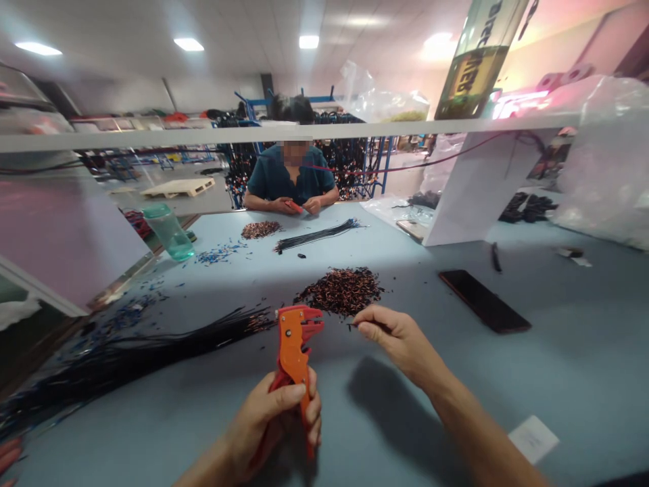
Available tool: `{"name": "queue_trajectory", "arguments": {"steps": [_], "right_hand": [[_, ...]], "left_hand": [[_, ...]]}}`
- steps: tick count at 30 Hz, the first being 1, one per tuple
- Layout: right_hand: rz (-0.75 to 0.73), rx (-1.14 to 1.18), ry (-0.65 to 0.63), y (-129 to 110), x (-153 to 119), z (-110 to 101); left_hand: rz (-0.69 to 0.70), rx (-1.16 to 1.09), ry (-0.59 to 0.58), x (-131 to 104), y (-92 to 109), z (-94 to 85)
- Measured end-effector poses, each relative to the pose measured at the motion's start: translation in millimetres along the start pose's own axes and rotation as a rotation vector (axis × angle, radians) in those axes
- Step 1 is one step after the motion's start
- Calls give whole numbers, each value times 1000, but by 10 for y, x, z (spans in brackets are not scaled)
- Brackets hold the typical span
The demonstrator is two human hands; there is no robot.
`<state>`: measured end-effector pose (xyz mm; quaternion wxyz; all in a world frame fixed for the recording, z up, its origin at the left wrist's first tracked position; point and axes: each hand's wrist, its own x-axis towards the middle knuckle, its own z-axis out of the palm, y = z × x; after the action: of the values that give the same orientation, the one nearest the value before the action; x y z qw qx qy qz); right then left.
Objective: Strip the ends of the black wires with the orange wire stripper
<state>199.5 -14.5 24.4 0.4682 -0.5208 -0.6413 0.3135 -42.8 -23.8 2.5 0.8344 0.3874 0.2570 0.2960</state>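
Observation:
My left hand (291, 412) is wrapped around the handles of an orange and red wire stripper (293, 348), its jaws pointing up and to the right. To the right of the jaws, my right hand (393, 331) is closed in a pinch. A small dark piece (351, 326) shows at its fingertips, too small to name for sure. Just beyond both hands lies a heap of short black and copper-coloured pieces (342, 291). A long bundle of black wires (167, 348) runs from the lower left, its copper-coloured ends close to the stripper's head.
A phone (484, 301) lies at the right, with a white paper (534, 438) nearer me. Across the table (243, 270) a person (291, 176) works with a red tool beside another wire bundle (319, 235). A green bottle (169, 232) stands left; a shelf (355, 130) crosses above.

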Motion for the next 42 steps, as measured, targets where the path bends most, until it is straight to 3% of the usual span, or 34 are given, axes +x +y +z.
{"name": "queue_trajectory", "arguments": {"steps": [10,21,29,42], "right_hand": [[-116,19,-144,-143,-158,382],[-200,18,-215,-174,-254,498],[-370,-114,-205,-117,-324,585],[-387,-140,-226,-140,-296,541]], "left_hand": [[177,15,222,32,0,24],[194,55,302,35,-36,78],[244,164,302,21,-106,77],[244,170,312,17,-116,57]]}}
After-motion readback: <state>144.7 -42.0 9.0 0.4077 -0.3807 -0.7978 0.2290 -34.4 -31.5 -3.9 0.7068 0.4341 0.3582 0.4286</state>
